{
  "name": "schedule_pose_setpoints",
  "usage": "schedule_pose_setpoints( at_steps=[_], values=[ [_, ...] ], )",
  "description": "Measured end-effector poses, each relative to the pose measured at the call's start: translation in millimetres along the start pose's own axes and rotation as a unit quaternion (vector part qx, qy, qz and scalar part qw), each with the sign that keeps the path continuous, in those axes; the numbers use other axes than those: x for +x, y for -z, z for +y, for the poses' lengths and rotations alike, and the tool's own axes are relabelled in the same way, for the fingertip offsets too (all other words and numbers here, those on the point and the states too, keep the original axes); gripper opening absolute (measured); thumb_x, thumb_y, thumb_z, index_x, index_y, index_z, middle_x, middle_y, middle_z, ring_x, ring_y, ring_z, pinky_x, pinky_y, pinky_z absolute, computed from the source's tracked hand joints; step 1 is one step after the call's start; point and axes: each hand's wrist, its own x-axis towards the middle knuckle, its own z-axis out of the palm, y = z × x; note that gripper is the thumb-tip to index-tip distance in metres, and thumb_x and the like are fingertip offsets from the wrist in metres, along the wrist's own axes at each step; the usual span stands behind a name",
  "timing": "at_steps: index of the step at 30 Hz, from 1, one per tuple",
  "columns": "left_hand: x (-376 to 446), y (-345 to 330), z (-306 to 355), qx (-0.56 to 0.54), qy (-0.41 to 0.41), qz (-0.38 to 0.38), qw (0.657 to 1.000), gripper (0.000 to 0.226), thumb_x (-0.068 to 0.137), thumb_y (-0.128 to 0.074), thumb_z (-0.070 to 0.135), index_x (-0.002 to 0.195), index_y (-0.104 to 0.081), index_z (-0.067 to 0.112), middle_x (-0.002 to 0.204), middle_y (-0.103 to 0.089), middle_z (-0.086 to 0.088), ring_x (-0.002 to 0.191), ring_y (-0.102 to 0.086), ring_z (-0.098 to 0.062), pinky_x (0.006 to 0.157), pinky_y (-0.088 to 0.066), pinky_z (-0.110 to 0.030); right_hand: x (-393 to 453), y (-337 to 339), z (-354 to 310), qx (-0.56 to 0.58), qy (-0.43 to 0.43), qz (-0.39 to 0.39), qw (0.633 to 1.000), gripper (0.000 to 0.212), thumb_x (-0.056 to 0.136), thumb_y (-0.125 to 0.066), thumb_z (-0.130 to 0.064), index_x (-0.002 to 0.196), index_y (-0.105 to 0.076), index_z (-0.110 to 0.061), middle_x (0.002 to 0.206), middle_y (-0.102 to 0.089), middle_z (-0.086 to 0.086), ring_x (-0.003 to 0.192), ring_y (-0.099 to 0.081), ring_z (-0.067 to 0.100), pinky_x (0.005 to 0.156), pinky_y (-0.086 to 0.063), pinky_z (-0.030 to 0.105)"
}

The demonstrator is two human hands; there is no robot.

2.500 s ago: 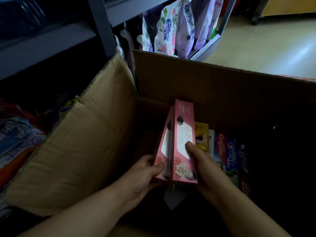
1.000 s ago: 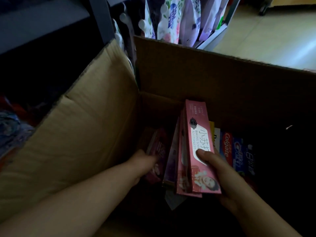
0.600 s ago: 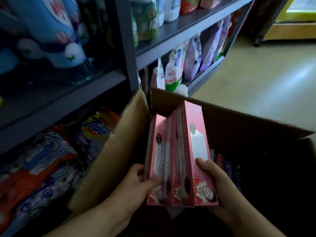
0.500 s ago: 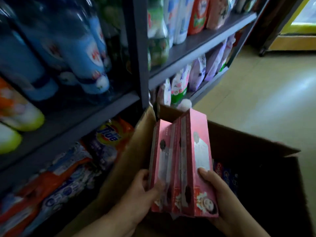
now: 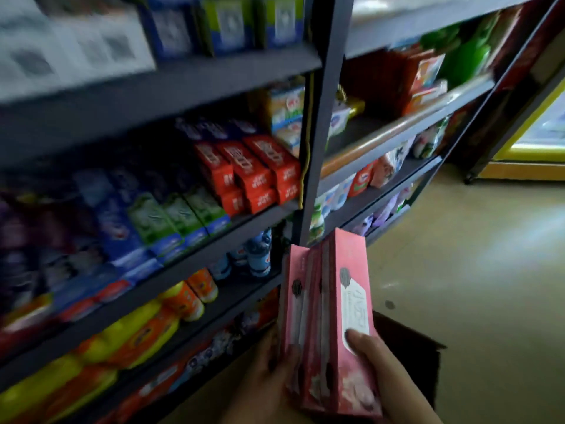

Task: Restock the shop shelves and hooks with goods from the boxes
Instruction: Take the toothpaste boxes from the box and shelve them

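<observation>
Low in the frame, before a grey shop shelving unit point(image 5: 315, 142), a person's two hands clasp a bundle of pink cartons point(image 5: 330, 304) between them, the cartons standing upright and pressed side by side. Left hand point(image 5: 269, 381) wraps the bundle's left edge, its thumb curled over the front of the outermost carton. Right hand point(image 5: 382, 368) grips the right side, thumb pressed flat on a white label panel whose lettering is too blurred to read; a dark round emblem sits near the top of each carton face, and a pale floral picture fills the bottom of the rightmost one.

Just behind the hands, the dark rim of an open cardboard box point(image 5: 428, 359) shows against the pale floor point(image 5: 474, 270).

On the shelf level with the top of the bundle, to its left, lie red cartons point(image 5: 253, 172) stacked in rows, with green-and-blue cartons point(image 5: 180, 215) beside them and darker blue and purple ones farther left; their printing is smeared by motion and no brand can be made out. One shelf down stand blue bottles point(image 5: 258, 255) and orange-and-yellow packs point(image 5: 171, 316). Higher shelves carry white boxes point(image 5: 70, 44) and blue-and-green packs point(image 5: 226, 22), again unreadable. Right of the upright post, pouches and cartons fill further shelves, and a yellow-framed cabinet point(image 5: 532, 148) stands at the far right edge.
</observation>
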Motion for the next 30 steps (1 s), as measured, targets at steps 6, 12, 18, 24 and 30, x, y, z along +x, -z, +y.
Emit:
schedule_pose_setpoints(
  at_steps=[6,12,18,24,30],
  values=[
    [-111,-7,77,-0.071,-0.021,-0.035,0.997,0.076,0.044,-0.084,0.068,0.115,-0.06,0.052,0.118,-0.068,0.012,0.112,-0.064,-0.015,0.101,-0.047,-0.042,-103,-67,-64,-0.036,0.008,-0.088,0.995,0.055,0.067,-0.073,-0.018,0.12,-0.059,-0.014,0.106,-0.068,0.028,0.075,-0.071,0.037,0.061,-0.059,0.041],
    [-200,-10,122,-0.137,-0.06,-0.052,0.987,0.114,0.023,-0.098,0.038,0.127,-0.051,0.031,0.117,-0.069,-0.003,0.108,-0.065,-0.029,0.091,-0.051,-0.054,-177,-117,-96,-0.125,0.054,-0.146,0.98,0.045,0.072,-0.067,-0.019,0.116,-0.061,-0.02,0.103,-0.071,0.021,0.08,-0.071,0.034,0.073,-0.059,0.044],
    [-266,-5,138,-0.17,-0.096,0.085,0.977,0.09,0.042,-0.094,0.028,0.123,-0.057,0.024,0.11,-0.072,-0.008,0.095,-0.07,-0.03,0.084,-0.055,-0.048,-219,-157,-93,-0.235,0.046,-0.169,0.956,0.05,0.075,-0.071,-0.031,0.119,-0.058,-0.01,0.104,-0.07,0.024,0.097,-0.067,0.043,0.093,-0.05,0.056],
    [-317,8,145,-0.229,-0.126,0.176,0.949,0.072,0.05,-0.092,0.015,0.115,-0.061,0.013,0.1,-0.073,-0.015,0.089,-0.07,-0.035,0.083,-0.055,-0.049,-254,-199,-84,-0.366,0.062,-0.195,0.908,0.027,0.086,-0.064,-0.04,0.099,-0.069,-0.017,0.09,-0.076,0.01,0.086,-0.072,0.03,0.093,-0.052,0.049],
    [-356,27,168,-0.274,-0.183,0.193,0.924,0.055,0.058,-0.076,0.022,0.11,-0.064,0.009,0.086,-0.074,-0.016,0.079,-0.071,-0.033,0.074,-0.054,-0.042,-284,-232,-83,-0.366,0.086,-0.295,0.879,0.04,0.075,-0.075,-0.038,0.111,-0.067,-0.024,0.103,-0.074,0.006,0.096,-0.07,0.028,0.091,-0.052,0.049]
  ],
)
